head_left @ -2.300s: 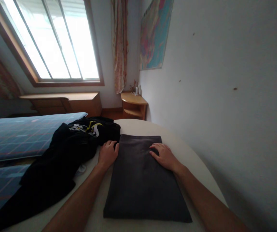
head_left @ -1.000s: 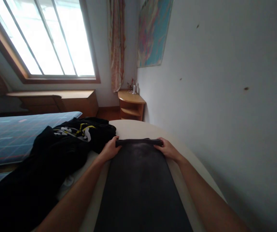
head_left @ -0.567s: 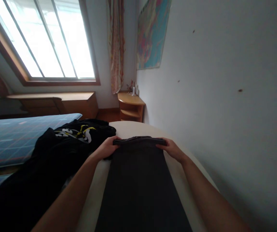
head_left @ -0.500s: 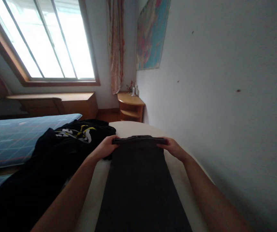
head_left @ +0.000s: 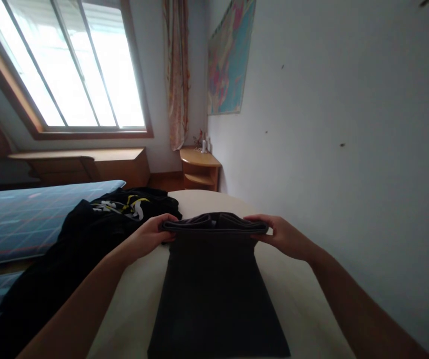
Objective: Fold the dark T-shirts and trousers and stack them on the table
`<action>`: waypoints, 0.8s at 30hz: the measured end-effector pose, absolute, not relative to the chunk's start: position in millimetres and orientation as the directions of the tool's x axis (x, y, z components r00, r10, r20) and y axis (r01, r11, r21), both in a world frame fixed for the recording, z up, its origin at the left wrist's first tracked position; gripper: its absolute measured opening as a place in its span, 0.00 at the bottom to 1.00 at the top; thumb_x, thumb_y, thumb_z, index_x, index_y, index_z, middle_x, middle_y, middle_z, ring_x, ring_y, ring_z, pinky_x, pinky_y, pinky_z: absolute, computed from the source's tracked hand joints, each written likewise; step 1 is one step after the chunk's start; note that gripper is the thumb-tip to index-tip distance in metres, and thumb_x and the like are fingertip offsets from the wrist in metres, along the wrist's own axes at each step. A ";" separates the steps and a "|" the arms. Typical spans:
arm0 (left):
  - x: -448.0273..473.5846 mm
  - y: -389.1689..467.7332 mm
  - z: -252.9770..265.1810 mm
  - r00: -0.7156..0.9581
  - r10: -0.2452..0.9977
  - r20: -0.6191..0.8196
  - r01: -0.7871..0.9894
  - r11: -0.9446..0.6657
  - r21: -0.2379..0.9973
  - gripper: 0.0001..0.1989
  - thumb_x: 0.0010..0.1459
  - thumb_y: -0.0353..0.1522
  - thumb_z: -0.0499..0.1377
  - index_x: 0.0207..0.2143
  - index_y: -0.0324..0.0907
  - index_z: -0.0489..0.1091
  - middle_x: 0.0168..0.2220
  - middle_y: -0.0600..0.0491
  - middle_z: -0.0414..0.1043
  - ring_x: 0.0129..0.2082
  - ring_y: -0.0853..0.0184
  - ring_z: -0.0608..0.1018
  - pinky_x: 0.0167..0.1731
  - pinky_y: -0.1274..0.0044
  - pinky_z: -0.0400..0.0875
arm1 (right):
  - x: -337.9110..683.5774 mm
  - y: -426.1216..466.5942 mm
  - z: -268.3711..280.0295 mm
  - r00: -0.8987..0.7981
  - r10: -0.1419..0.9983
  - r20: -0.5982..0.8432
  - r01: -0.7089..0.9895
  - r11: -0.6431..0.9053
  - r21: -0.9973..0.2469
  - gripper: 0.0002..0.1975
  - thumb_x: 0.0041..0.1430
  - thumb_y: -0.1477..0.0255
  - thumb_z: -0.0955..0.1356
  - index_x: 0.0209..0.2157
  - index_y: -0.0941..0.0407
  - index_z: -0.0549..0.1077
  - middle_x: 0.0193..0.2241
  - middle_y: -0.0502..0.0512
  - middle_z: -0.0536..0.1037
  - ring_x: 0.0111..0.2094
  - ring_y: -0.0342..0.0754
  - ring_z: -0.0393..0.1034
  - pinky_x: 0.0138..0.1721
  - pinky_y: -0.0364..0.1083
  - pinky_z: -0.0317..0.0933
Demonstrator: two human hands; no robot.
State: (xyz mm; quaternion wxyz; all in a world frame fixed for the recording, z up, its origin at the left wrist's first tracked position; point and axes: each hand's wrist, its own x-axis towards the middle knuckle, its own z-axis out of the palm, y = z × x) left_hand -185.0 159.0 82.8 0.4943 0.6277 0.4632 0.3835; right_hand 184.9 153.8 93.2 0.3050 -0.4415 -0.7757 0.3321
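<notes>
A dark grey folded garment (head_left: 218,294) lies lengthwise in front of me on a cream-coloured surface (head_left: 207,198) with a rounded far end. Its far end is doubled back into a thick, layered roll that rises slightly. My left hand (head_left: 158,232) pinches the left corner of this fold, thumb and fingers closed around the edge. At the opposite corner, my right hand (head_left: 274,232) grips the cloth in the same way. Which kind of garment it is, I cannot tell. Left of it rests a crumpled black garment (head_left: 98,224) with a white and yellow print.
A blue plaid mattress (head_left: 31,214) lies to the left. Beyond are a low wooden desk (head_left: 120,159) beneath a window (head_left: 80,65) and a wooden corner shelf (head_left: 199,158) holding small items. A white wall (head_left: 330,199) runs close along the right side.
The fold at the garment's far end has grown thicker and wider and come nearer to me. Both hands have moved with it, slightly farther apart. My view has tilted up a little.
</notes>
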 end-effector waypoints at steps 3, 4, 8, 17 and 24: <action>-194.3 133.6 82.2 0.351 0.934 0.071 0.265 -0.172 0.949 0.16 0.49 0.36 0.67 0.39 0.40 0.72 0.32 0.54 0.74 0.33 0.66 0.76 0.36 0.76 0.72 | 184.8 124.2 98.8 -0.436 0.869 0.235 0.538 0.461 -0.706 0.22 0.58 0.65 0.71 0.54 0.52 0.74 0.49 0.57 0.79 0.49 0.55 0.73 0.52 0.53 0.66; -197.4 124.2 80.0 0.378 0.922 0.081 0.292 -0.201 0.935 0.14 0.51 0.36 0.66 0.39 0.40 0.71 0.33 0.53 0.74 0.34 0.66 0.75 0.36 0.76 0.71 | 185.1 114.2 98.6 -0.443 0.861 0.251 0.551 0.482 -0.681 0.21 0.59 0.66 0.70 0.54 0.52 0.74 0.48 0.58 0.78 0.49 0.55 0.72 0.51 0.52 0.66; -206.6 84.9 64.1 0.474 0.876 0.095 0.378 -0.299 0.876 0.10 0.57 0.33 0.61 0.42 0.41 0.70 0.42 0.49 0.74 0.42 0.63 0.75 0.44 0.74 0.69 | 187.4 76.8 84.8 -0.499 0.825 0.266 0.589 0.548 -0.594 0.20 0.58 0.72 0.69 0.53 0.51 0.74 0.43 0.57 0.78 0.44 0.52 0.72 0.49 0.50 0.66; -211.3 48.0 20.1 0.530 0.836 0.138 0.445 -0.414 0.794 0.14 0.46 0.20 0.55 0.36 0.44 0.67 0.47 0.51 0.71 0.50 0.63 0.72 0.51 0.73 0.63 | 188.0 47.4 34.2 -0.644 0.716 0.269 0.530 0.672 -0.517 0.31 0.53 0.82 0.67 0.58 0.46 0.71 0.40 0.56 0.74 0.44 0.51 0.68 0.47 0.51 0.65; -208.1 43.2 12.2 0.596 0.794 0.119 0.480 -0.471 0.740 0.19 0.38 0.18 0.53 0.33 0.44 0.66 0.45 0.52 0.70 0.47 0.64 0.71 0.48 0.74 0.65 | 191.3 41.8 18.8 -0.677 0.677 0.287 0.519 0.716 -0.466 0.34 0.48 0.83 0.67 0.55 0.44 0.73 0.38 0.54 0.74 0.45 0.51 0.67 0.49 0.53 0.63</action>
